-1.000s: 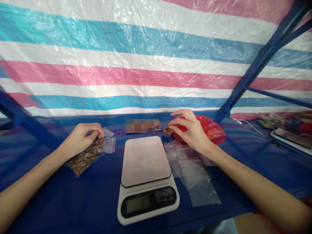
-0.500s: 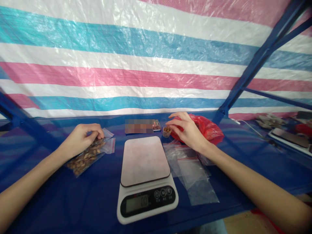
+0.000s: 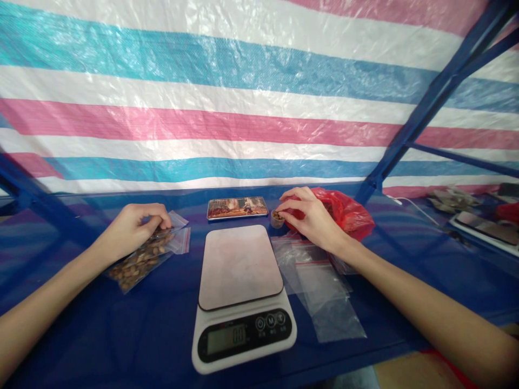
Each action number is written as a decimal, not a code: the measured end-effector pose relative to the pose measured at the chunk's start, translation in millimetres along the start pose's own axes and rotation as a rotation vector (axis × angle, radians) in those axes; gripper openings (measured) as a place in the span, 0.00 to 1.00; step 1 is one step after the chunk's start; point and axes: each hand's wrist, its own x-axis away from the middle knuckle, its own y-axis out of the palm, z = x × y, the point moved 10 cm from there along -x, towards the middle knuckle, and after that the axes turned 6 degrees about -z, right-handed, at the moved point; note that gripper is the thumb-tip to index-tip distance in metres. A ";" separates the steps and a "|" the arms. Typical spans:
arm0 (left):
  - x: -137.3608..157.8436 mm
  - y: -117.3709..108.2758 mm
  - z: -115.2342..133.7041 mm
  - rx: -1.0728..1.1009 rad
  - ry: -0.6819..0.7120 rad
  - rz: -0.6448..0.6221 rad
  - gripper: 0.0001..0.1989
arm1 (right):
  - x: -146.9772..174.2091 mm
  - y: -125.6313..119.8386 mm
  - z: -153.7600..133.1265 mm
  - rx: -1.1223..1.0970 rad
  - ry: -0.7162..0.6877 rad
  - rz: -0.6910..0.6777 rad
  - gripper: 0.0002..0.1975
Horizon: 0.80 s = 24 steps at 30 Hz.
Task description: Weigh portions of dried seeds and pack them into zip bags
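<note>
My left hand [image 3: 140,226] is closed, with curled fingertips at the mouth of a clear zip-lock bag [image 3: 141,260] of brown, nut-like pieces lying flat. My right hand [image 3: 306,216] has its thumb and forefinger brought together at the top of a small clear cup [image 3: 277,220] holding similar brown pieces. What those fingertips pinch is hidden. Behind that hand sits a crumpled red plastic bag [image 3: 352,215]. Between the hands stands a white digital kitchen scale [image 3: 242,270] with a bare platform, its display reading 0.0.
Flat clear zip-lock bags [image 3: 328,297] lie right of the scale. A phone [image 3: 238,208] with a lit screen lies beyond it. Another scale [image 3: 488,229] and a cable [image 3: 417,209] are at the far right. Blue metal posts [image 3: 421,97] and a striped sheet [image 3: 211,119] border the blue table.
The right fingertips have come lower and closer together over the small cup. My left hand stays on the zip-lock bag. The view has shifted slightly.
</note>
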 end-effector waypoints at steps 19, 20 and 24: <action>1.1 -1.6 1.3 0.007 0.014 0.001 0.16 | 0.1 -5.9 -2.0 -0.007 0.018 -0.001 0.01; 1.1 -1.8 1.7 0.006 0.016 0.002 0.16 | 0.3 -5.3 -2.2 -0.015 0.010 -0.008 0.02; 1.2 -2.4 3.0 0.013 0.022 0.003 0.17 | 0.9 -3.9 -2.9 -0.047 -0.006 -0.018 0.04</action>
